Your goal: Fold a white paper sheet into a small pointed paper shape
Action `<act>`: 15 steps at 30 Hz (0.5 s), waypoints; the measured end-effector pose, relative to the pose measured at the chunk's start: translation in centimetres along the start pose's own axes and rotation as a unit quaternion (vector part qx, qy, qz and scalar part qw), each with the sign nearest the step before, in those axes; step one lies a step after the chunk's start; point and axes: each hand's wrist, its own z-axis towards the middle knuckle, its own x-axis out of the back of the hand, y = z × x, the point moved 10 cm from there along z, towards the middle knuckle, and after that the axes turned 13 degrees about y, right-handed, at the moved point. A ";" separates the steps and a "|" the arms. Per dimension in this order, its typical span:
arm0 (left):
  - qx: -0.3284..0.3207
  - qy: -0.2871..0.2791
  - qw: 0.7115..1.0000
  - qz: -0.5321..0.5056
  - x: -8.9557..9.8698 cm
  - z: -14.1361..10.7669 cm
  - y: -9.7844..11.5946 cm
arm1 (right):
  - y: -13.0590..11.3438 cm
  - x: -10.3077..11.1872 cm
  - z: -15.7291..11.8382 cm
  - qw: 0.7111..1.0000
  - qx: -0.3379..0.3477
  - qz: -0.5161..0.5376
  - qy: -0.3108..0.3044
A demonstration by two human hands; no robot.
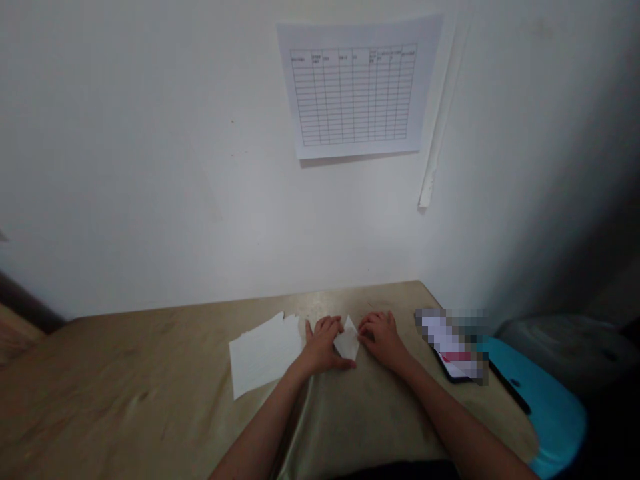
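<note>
A small piece of white folded paper (347,341), kite-like in outline, lies on the table between my hands. My left hand (321,348) grips it from the left, its thumb at the lower corner and its fingers bent near the upper left edge. On the other side, the curled fingertips of my right hand (383,339) pinch the paper's right edge. Larger white sheets (265,357) with torn upper edges lie flat just left of my left hand, which partly covers their right end.
A brown covered table (165,373) stands against the white wall. To the right lies a phone (453,357), partly pixelated, and a turquoise object (545,393) beyond the table's edge. A printed table sheet (357,93) hangs on the wall beside a white strip (440,127).
</note>
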 end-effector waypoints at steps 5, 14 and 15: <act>0.002 -0.002 1.000 0.008 0.3 -0.1 0.3 | 0.1 0.0 0.0 1.000 0.005 0.015 0.003; 0.018 0.083 0.996 -0.026 1.3 0.5 -0.3 | 0.2 -0.1 0.1 0.999 0.006 0.036 0.010; 0.022 0.099 0.994 -0.038 1.6 0.7 -0.4 | 0.1 -0.1 0.1 0.999 0.009 0.041 0.007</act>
